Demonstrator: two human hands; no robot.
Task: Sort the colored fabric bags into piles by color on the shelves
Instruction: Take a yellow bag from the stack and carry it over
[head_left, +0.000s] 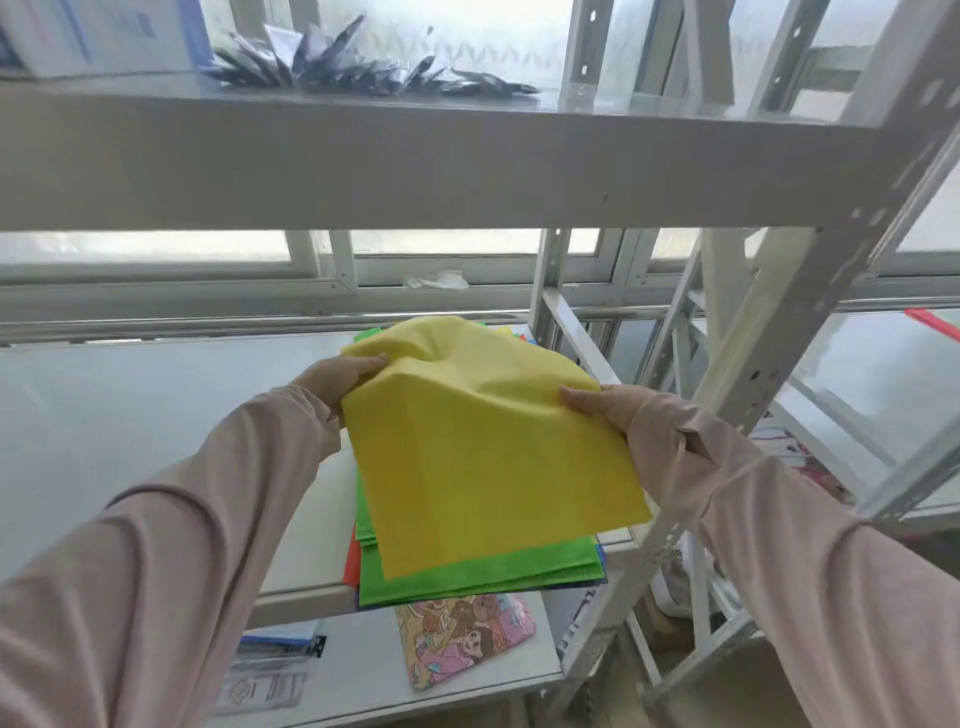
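**Yellow bag lifted over a mixed stack.** The yellow bag (483, 447) is held spread between both hands, above the shelf (182, 441).

- **Left hand** (337, 382): pinches the bag's left edge, with its fingers curled over the top of the cloth.
- **Right hand** (597, 410): grips the right edge with the thumb on top. Its other fingers are hidden under the fabric.
- Neither hand holds anything else. The cloth puckers between the two grips, and its near edge hangs toward the person.

Directly below the held bag lies a stack (467, 577) of bags. Green is on top, a red edge (351, 564) shows below the left grip and a blue edge (601, 556) below the right grip. Strips of green and other colours show beyond the bag's far edge. The colours in this stack look mixed, and it is the only pile of bags in view.

**Progress, as a judgement:** sorting appears to be at an early stage. The yellow bag is raised but not yet set down, and no yellow pile is visible to receive it. The green, red and blue bags beneath have yet to be separated.
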